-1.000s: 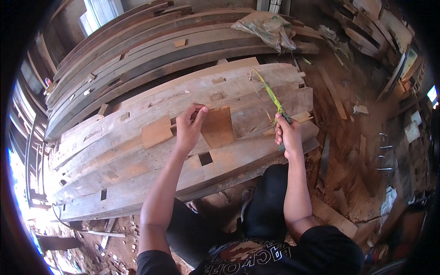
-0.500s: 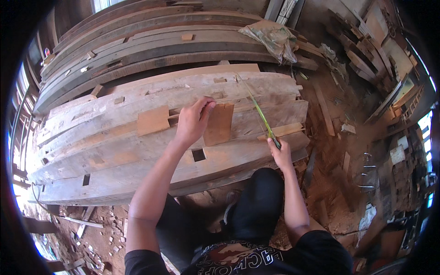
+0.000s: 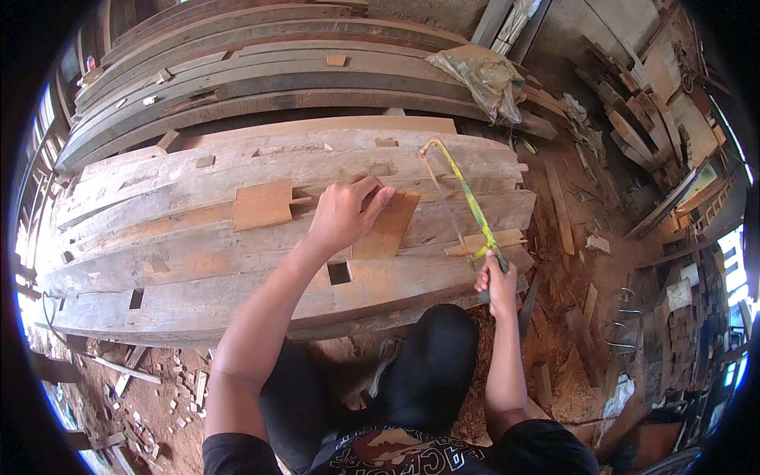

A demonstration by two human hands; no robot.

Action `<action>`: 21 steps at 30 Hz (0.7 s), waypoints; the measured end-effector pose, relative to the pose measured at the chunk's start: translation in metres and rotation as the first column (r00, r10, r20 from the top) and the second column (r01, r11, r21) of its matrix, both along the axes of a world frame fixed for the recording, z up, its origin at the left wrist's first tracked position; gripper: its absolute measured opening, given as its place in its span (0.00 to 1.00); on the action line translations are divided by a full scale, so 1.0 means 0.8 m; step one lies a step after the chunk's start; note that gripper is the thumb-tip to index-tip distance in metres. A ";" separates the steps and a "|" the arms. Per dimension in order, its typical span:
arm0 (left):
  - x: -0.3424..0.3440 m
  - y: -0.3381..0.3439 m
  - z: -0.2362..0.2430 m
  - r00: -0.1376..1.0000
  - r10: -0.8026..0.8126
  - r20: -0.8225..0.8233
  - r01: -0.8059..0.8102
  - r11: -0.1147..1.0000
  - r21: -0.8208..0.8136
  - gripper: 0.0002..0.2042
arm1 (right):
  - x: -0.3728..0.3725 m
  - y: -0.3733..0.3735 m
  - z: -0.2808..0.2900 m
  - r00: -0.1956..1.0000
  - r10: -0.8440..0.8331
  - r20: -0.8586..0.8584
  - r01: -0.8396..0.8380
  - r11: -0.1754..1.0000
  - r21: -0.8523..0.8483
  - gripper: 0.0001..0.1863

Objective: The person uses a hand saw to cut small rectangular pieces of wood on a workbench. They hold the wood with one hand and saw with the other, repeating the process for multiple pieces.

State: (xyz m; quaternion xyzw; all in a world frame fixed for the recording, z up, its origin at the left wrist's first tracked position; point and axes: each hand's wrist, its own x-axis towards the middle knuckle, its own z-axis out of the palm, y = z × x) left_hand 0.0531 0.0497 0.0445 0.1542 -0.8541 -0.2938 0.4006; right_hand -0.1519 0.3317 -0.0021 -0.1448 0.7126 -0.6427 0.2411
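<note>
My left hand is closed at the upper end of a short orange-brown wooden board, fingers curled and thumb at its top edge; the fingertips are partly hidden. The board leans to the right above the large timbers. My right hand is wrapped round the handle of a hacksaw with a yellow-green frame. The saw's thin blade faces the board and stands apart from it. A similar tenoned wooden piece lies left of my left hand.
Wide pale timbers with square mortise holes lie side by side before me. More long beams are stacked behind, a crumpled plastic sheet on their right end. A thin wood strip lies near the saw. Offcuts litter the floor.
My right hand has drawn the hacksaw right and slightly nearer, turning it so frame and blade show apart. The board now leans further right, and my left hand has shifted slightly right with it.
</note>
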 end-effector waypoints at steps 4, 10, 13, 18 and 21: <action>0.000 0.001 0.000 1.000 0.010 -0.020 -0.010 1.000 0.005 0.13 | -0.029 -0.070 -0.014 0.996 0.022 -0.084 -0.021 1.000 0.014 0.23; 0.001 0.002 0.001 0.999 0.031 0.018 -0.031 1.000 0.004 0.15 | -0.030 -0.075 -0.035 0.974 0.056 -0.221 -0.032 0.994 0.109 0.23; -0.001 -0.003 -0.001 0.998 0.064 0.001 -0.064 0.998 0.002 0.15 | 0.004 0.001 -0.039 0.983 0.047 -0.178 -0.030 0.995 0.097 0.24; -0.003 -0.009 -0.005 1.000 0.025 -0.005 -0.025 0.999 0.036 0.15 | 0.023 0.059 -0.026 0.995 0.005 -0.097 0.004 0.996 0.094 0.25; -0.003 -0.005 -0.005 1.000 0.022 -0.007 -0.022 1.000 0.012 0.15 | -0.002 0.007 -0.021 0.986 0.073 -0.152 -0.056 0.992 0.113 0.25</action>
